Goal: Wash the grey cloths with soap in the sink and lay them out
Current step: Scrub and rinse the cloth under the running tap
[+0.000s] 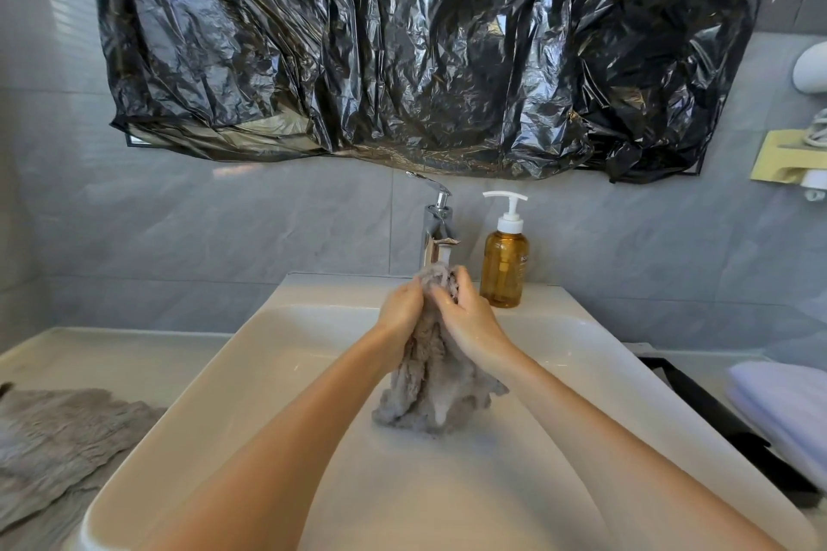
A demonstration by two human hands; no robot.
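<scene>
1. Head view, looking down into a white sink (pixel 277 327) set against a grey tiled wall.
2. Left hand (pixel 400 309): fingers curled, clutching the upper part of a wet grey cloth (pixel 429 389) from the left side.
3. Right hand (pixel 470 318): likewise curled around the same cloth from the right, knuckles close against those of the left hand.
4. Cloth bunched and upright between the two hands over the middle of the basin, top end poking up above the fingers, lower folds hanging down and spreading out at the basin floor.
5. Top of the cloth directly under the chrome faucet (pixel 436 233), with a thin stream of water (pixel 445 257) running onto it.
6. Just right of the faucet, on the sink's back ledge: an amber soap pump bottle (pixel 503 268) with a white pump, upright, near the right hand but not touched.
7. On the counter (pixel 89 353) left of the sink: a second grey cloth (pixel 58 438), spread flat and wrinkled, one edge near the sink's rim.
8. To the right of the sink: a folded pale towel (pixel 783 407), partly cut off by the frame edge.
9. Across the wall above the faucet: crinkled black plastic sheeting (pixel 425 45).
</scene>
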